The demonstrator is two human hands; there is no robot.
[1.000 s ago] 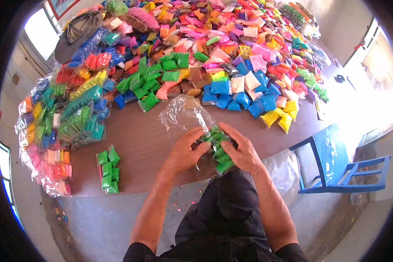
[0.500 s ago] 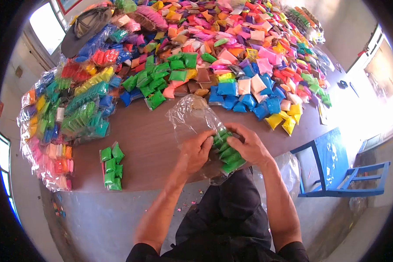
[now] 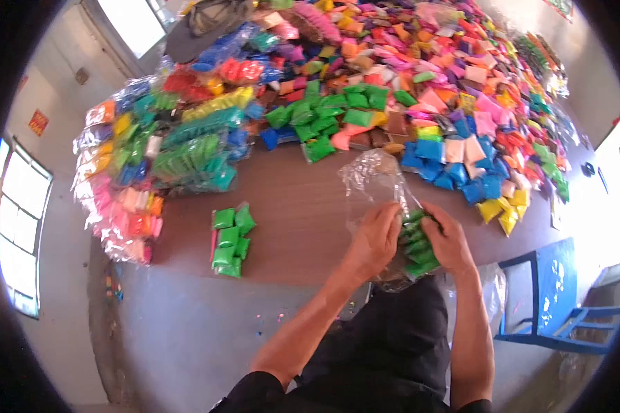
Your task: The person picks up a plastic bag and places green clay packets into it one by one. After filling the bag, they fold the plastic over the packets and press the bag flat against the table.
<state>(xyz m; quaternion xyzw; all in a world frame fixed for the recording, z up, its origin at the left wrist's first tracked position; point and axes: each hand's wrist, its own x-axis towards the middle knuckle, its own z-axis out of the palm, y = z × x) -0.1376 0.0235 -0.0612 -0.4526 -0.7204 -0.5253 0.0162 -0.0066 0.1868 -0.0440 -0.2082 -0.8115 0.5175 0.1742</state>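
My left hand is closed on the edge of a clear plastic bag, whose loose upper part spreads over the table. Beside it, my right hand grips a row of green packets stacked inside the bag, thumb on the near side. To the left on the brown table lies a small group of green packets with a thin pink edge showing. Farther back is a heap of loose green packets.
A large mound of multicoloured packets covers the table's back. Bagged rows of packets are piled at left, with a dark cap on top. Blue packets and yellow packets lie at right. A blue chair stands by the right edge.
My view has turned left, so the whole scene sits farther right in the picture. Both hands keep hold of the bag and its green packets, with little change in grip.
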